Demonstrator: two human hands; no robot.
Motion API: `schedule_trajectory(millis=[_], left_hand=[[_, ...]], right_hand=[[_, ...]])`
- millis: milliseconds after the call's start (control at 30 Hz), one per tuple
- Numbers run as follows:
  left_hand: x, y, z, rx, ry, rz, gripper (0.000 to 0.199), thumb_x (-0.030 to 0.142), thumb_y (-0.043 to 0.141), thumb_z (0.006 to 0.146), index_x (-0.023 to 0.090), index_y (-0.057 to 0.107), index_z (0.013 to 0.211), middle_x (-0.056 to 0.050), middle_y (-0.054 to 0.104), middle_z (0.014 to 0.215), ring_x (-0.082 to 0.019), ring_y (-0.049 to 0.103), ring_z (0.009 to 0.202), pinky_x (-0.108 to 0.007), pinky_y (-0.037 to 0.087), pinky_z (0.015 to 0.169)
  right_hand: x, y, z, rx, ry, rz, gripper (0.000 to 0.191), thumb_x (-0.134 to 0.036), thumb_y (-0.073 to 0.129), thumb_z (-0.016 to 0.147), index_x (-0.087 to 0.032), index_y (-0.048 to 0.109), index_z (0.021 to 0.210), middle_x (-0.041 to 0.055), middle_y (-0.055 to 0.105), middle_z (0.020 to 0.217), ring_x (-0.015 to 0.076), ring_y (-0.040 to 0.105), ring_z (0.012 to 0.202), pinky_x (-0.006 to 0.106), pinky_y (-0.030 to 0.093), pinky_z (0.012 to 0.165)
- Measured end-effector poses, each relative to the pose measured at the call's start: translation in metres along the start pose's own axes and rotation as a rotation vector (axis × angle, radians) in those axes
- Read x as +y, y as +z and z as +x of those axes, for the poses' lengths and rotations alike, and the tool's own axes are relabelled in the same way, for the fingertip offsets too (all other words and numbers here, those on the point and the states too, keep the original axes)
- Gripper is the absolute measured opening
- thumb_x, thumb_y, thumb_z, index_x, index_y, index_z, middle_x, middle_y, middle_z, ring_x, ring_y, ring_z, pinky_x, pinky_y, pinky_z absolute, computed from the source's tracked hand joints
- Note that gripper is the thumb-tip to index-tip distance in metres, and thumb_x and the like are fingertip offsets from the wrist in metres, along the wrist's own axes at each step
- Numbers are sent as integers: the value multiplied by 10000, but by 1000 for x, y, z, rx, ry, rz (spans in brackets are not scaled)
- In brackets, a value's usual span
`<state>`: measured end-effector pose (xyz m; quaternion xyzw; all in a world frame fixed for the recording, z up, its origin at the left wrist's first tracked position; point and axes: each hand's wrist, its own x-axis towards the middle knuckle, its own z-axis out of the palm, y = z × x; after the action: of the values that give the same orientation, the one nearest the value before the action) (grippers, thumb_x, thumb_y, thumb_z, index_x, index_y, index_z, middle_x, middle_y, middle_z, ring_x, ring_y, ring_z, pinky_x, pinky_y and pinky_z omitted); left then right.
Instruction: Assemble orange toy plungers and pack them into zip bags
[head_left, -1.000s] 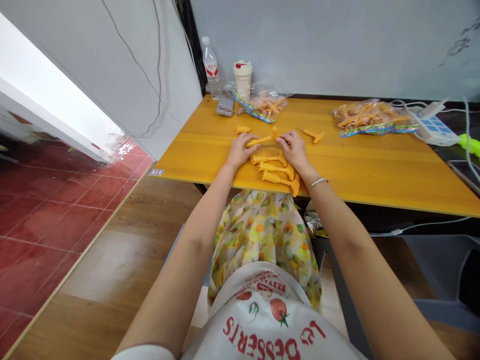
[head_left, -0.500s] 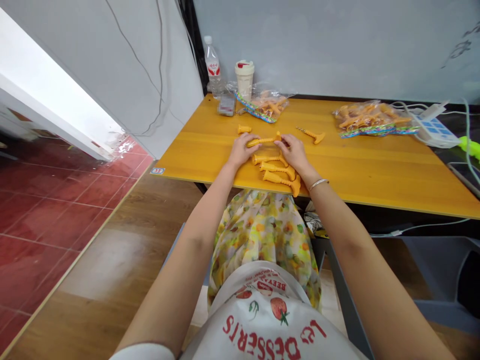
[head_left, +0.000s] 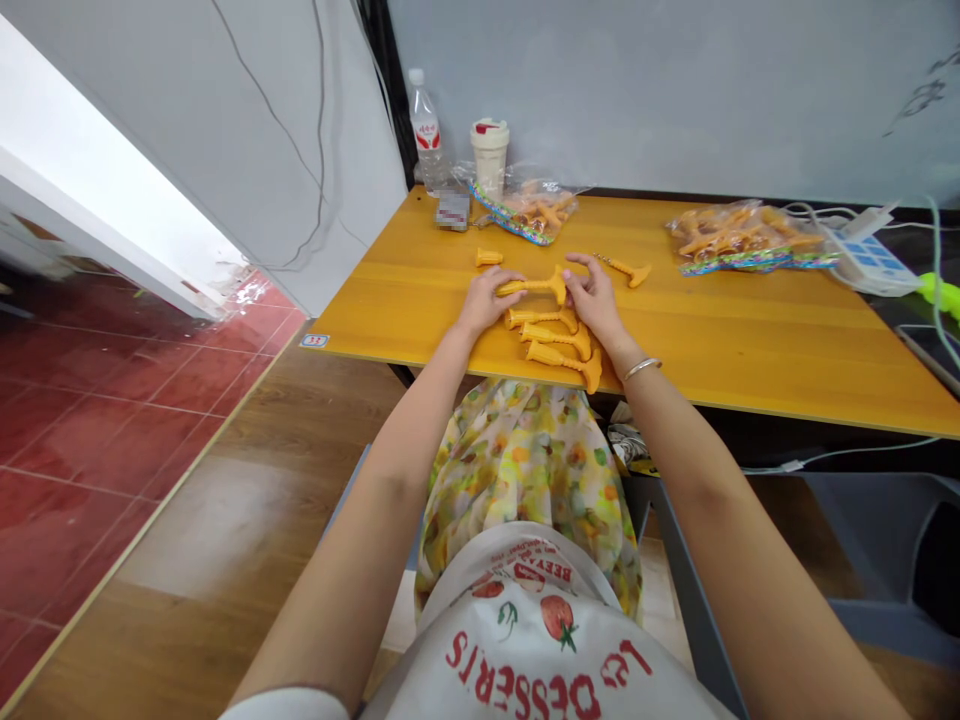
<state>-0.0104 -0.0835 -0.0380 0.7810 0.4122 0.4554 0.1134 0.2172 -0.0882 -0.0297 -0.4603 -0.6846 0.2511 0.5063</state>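
My left hand (head_left: 486,300) is closed around the sheathed end of a yellow T-handled corkscrew (head_left: 531,287), which lies sideways between both hands. At its crosspiece is my right hand (head_left: 592,297), index finger raised and spread from the thumb; the thumb is at or against the crosspiece. Just below, several similar yellow corkscrews (head_left: 556,338) lie in a row with sheaths on, near the front table edge. An uncovered corkscrew (head_left: 630,272) with a metal spiral lies beyond my right hand. A loose yellow sheath (head_left: 489,258) rests beyond my left hand.
On the yellow table (head_left: 750,340) lie two clear bags of yellow pieces, a left bag (head_left: 544,210) and a right bag (head_left: 742,235). A water bottle (head_left: 426,135), a cream cup (head_left: 490,155) and a small grey box (head_left: 452,212) stand at the back left. A power strip (head_left: 870,255) with cables is at right.
The corkscrew's crosspiece has turned and shows broader now. My right hand's index finger has lifted off it and spread from the thumb. My left hand keeps its hold.
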Motion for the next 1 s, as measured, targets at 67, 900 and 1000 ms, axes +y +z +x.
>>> schedule_trajectory(millis=[67, 900, 1000], left_hand=[[1, 0, 0, 6, -6, -3, 255, 392, 708, 882, 199, 749, 1044, -83, 743, 1005, -232, 673, 966, -387, 523, 954], [-1, 1, 1, 22, -45, -15, 249, 363, 722, 867, 185, 750, 1038, -84, 740, 1003, -220, 674, 957, -353, 513, 950], [3, 0, 0, 8, -67, -14, 245, 337, 729, 856, 179, 755, 1041, -78, 750, 1012, -210, 679, 959, -326, 509, 946]], right_hand=[[2, 0, 1, -2, -1, 9, 648, -795, 478, 864, -270, 649, 1205, 1, 594, 635, 205, 610, 614, 382, 547, 660], [-8, -3, -6, -86, -241, -339, 371, -371, 520, 958, -244, 725, 1240, 100, 666, 1033, 230, 622, 894, 394, 510, 870], [-6, -2, -4, -88, -192, -333, 437, -520, 530, 952, -180, 742, 1128, 74, 659, 841, 206, 587, 755, 350, 475, 765]])
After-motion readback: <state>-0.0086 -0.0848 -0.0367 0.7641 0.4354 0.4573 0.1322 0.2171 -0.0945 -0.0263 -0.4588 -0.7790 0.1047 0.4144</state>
